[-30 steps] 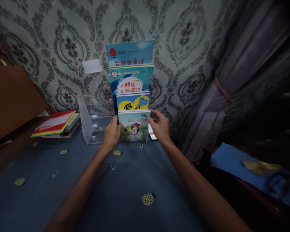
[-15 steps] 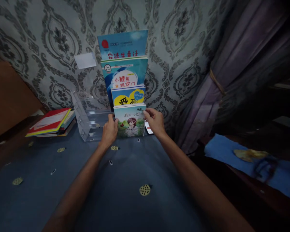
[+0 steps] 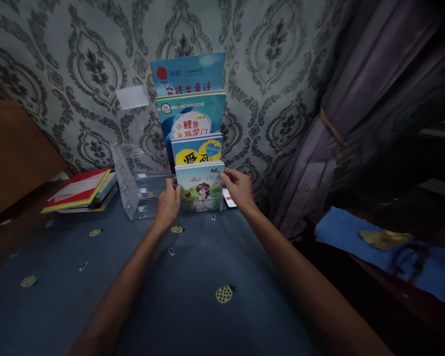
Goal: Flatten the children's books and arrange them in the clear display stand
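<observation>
A small picture book (image 3: 201, 193) with a girl on its cover stands upright in the lowest front tier of a clear acrylic rack (image 3: 133, 198). My left hand (image 3: 168, 201) grips its left edge, and my right hand (image 3: 239, 188) pinches its upper right edge. Behind it, stepped upward, stand a blue and yellow book (image 3: 198, 150), a teal book (image 3: 193, 110) with a white bubble, and a taller light-blue book (image 3: 188, 71) with red lettering. Their lower parts are hidden. The rack's left side holds no books.
Left of the rack lies a stack of books and folders (image 3: 77, 192). A phone (image 3: 230, 199) shows behind my right hand. A white card (image 3: 131, 97) sits above the rack's left part. To the right are a tied curtain (image 3: 311, 143) and a blue cloth (image 3: 330, 230).
The whole view has shifted slightly, with everything sitting a little lower. Both hands keep hold of the front book's sides, and its place in the rack looks the same.
</observation>
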Tool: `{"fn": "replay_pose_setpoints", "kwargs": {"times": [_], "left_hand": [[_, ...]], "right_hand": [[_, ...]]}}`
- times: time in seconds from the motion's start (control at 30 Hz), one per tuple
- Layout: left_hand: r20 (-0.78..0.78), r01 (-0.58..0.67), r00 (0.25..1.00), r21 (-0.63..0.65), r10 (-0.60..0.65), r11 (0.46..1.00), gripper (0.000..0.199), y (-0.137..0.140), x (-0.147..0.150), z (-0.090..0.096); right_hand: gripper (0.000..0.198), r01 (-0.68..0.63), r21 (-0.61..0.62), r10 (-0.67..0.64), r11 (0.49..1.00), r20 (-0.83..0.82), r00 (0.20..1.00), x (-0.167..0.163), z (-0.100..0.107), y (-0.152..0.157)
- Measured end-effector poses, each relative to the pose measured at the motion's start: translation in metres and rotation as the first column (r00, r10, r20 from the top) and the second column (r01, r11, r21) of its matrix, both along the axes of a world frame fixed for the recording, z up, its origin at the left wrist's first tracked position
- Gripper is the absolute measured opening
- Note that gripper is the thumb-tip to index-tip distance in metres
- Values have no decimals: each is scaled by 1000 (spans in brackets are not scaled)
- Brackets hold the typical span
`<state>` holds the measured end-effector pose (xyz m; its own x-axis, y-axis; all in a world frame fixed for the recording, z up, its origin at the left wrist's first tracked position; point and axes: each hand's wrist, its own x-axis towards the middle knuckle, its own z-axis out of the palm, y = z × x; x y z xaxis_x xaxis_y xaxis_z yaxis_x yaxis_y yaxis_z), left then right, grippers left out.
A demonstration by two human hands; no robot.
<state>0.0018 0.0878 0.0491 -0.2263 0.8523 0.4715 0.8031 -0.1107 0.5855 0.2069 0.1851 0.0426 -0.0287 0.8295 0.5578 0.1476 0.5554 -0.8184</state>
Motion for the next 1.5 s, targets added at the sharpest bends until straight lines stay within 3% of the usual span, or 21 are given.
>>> {"fn": "replay_pose_setpoints", "kwargs": {"times": [0.5,0.87,1.5], "left_hand": [[-100,-49,994,-111,38,993,20,-7,7,-2],[-199,-142,974,-172,107,975,17,-2,11,-1],[-353,-196,926,-147,134,969,15,1,15,-6]], "right_hand": [[33,21,20,-21,1000,26,999,7,-5,-7],[30,-41,-14,41,999,-7,999,2,-6,-1],[27,-30,-30,30,999,12,999,2,-2,1]]}}
